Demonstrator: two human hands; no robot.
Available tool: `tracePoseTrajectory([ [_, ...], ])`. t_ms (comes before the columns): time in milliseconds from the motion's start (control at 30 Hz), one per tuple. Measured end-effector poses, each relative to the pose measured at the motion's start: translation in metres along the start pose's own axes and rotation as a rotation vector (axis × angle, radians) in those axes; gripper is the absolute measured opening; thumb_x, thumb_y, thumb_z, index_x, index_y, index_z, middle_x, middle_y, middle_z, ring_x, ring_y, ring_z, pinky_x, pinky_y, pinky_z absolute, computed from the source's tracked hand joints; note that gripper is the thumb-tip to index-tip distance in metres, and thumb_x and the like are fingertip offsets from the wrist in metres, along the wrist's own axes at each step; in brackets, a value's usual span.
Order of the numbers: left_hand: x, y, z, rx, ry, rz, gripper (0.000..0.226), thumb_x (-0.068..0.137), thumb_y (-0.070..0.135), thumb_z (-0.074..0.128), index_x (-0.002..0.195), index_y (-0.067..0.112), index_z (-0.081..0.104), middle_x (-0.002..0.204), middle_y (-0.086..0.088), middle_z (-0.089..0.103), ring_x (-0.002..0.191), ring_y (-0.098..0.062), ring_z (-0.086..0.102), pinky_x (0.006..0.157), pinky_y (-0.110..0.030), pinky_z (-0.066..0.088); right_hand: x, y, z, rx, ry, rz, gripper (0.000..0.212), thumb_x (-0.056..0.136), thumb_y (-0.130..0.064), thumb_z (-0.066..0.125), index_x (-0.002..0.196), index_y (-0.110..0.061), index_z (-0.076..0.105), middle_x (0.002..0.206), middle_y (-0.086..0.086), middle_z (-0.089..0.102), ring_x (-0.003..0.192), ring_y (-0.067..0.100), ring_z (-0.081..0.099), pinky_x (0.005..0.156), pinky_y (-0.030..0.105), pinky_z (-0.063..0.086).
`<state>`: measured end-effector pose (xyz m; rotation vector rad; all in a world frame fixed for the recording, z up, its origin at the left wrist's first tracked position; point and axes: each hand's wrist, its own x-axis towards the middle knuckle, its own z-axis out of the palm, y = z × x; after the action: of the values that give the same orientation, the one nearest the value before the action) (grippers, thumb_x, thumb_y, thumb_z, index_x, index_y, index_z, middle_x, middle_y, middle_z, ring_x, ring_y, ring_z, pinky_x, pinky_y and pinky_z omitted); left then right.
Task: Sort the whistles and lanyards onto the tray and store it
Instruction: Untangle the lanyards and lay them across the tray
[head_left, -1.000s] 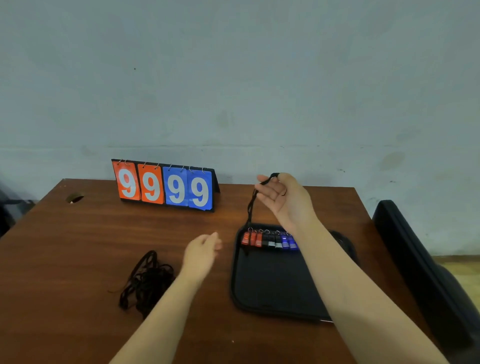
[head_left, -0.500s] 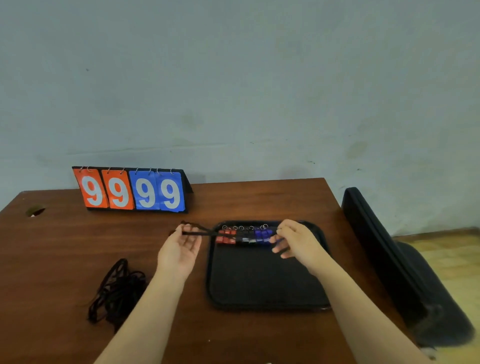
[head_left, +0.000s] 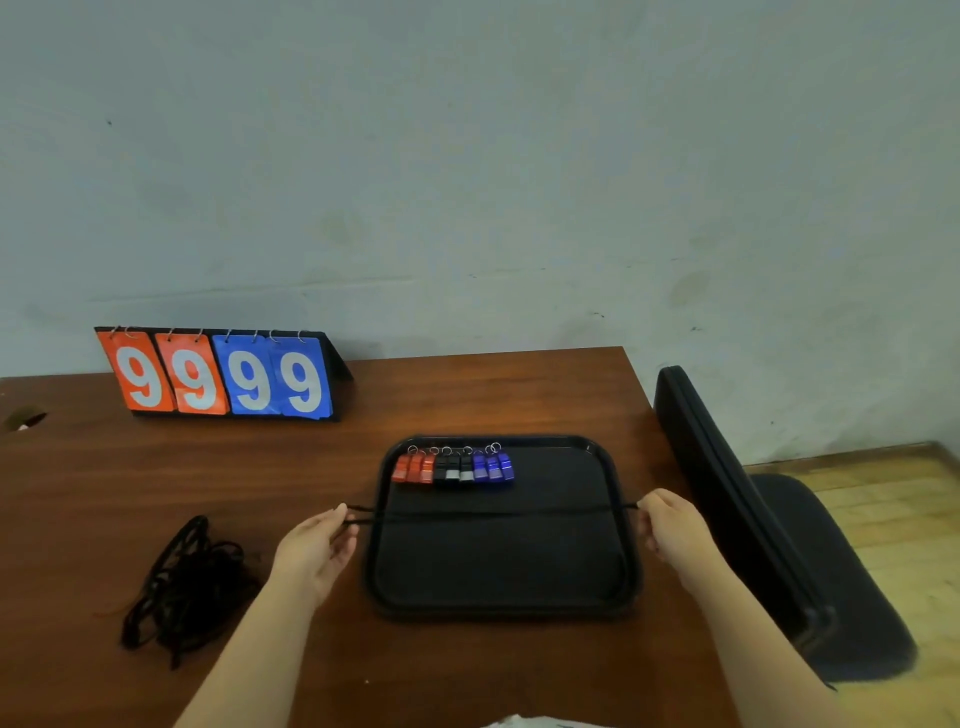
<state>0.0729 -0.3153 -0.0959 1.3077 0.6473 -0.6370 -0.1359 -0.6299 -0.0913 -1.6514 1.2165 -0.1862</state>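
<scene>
A black tray lies on the brown table. Along its far edge sits a row of whistles: red ones at the left, black and silver ones in the middle, blue ones at the right. One black lanyard is stretched straight across the tray, just below the whistles. My left hand pinches its left end beside the tray's left rim. My right hand pinches its right end just past the right rim. A tangled heap of black lanyards lies on the table to the left.
A flip scoreboard showing 9999 stands at the back left of the table, near the wall. A black chair stands close against the table's right edge. A cable hole is at the far left.
My right hand came down from a raised hold and moved right; my left hand took the other end. The lanyard now spans the tray's full width, nearer to me than before.
</scene>
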Motion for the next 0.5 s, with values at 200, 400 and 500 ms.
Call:
tracePoseTrajectory([
  [200, 0.011, -0.01, 0.011, 0.075, 0.085, -0.012, 0.013, 0.091, 0.011, 0.062, 0.103, 0.006, 0.061, 0.088, -0.009, 0.063, 0.075, -0.015, 0.059, 0.061, -0.026, 0.048, 0.021, 0.018, 0.008, 0.076, -0.01, 0.088, 0.031, 0.099, -0.017, 0.043, 0.071, -0.007, 0.053, 0.063, 0.006, 0.05, 0.057, 0.019, 0.044, 0.056, 0.032, 0.038],
  [400, 0.032, -0.008, 0.024, 0.176, 0.172, -0.04, 0.011, 0.089, 0.013, 0.064, 0.099, 0.011, 0.063, 0.094, -0.008, 0.066, 0.076, -0.015, 0.059, 0.058, -0.027, 0.045, 0.038, 0.023, 0.016, 0.152, 0.102, 0.162, 0.015, 0.097, -0.016, 0.056, 0.092, -0.012, 0.069, 0.09, 0.003, 0.068, 0.081, 0.018, 0.062, 0.071, 0.032, 0.049],
  [500, 0.043, -0.003, 0.031, 0.243, 0.191, -0.038, 0.01, 0.088, 0.016, 0.066, 0.097, 0.014, 0.063, 0.101, -0.007, 0.067, 0.087, -0.017, 0.06, 0.062, -0.028, 0.046, 0.045, 0.021, 0.018, 0.273, 0.144, 0.217, 0.013, 0.094, -0.014, 0.059, 0.101, -0.015, 0.071, 0.097, 0.003, 0.067, 0.086, 0.019, 0.059, 0.07, 0.032, 0.049],
])
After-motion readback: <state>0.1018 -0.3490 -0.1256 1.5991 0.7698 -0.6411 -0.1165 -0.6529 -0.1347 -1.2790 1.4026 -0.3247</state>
